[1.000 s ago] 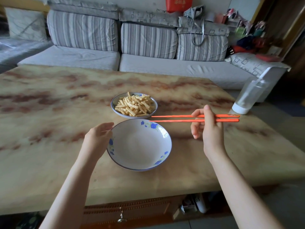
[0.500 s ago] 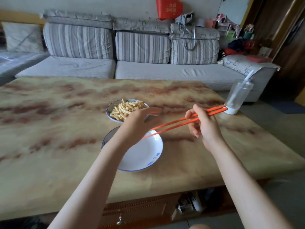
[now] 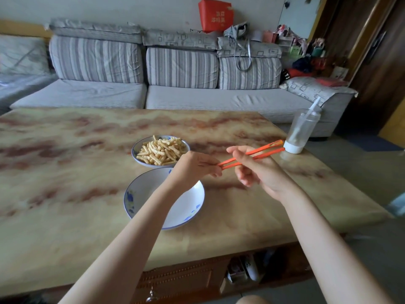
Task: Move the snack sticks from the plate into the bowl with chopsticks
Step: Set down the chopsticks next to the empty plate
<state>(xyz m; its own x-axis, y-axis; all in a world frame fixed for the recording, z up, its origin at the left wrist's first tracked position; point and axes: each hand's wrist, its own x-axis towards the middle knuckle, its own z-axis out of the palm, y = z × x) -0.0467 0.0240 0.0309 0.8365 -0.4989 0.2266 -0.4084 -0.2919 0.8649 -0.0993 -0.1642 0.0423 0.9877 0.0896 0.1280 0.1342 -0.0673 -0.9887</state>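
Pale yellow snack sticks (image 3: 161, 150) are heaped in a small blue-rimmed dish (image 3: 134, 151) at the table's middle. Right in front of it stands an empty white dish with blue flowers (image 3: 185, 208), partly hidden by my left forearm. Both hands are on a pair of orange chopsticks (image 3: 264, 150), which hangs in the air just right of the two dishes. My right hand (image 3: 258, 171) holds them at mid-length, their back ends pointing up right. My left hand (image 3: 195, 166) pinches their tips above the empty dish's far rim.
A clear plastic bottle with a white base (image 3: 303, 130) stands near the right edge of the marbled table (image 3: 65, 172), close to the chopsticks' back ends. A grey striped sofa (image 3: 197, 99) runs behind the table. Shoes lie under the table at the front right.
My left hand left the empty dish's left rim, crossed over it and took hold of the chopstick tips. The chopsticks tilted from level to sloping up right.
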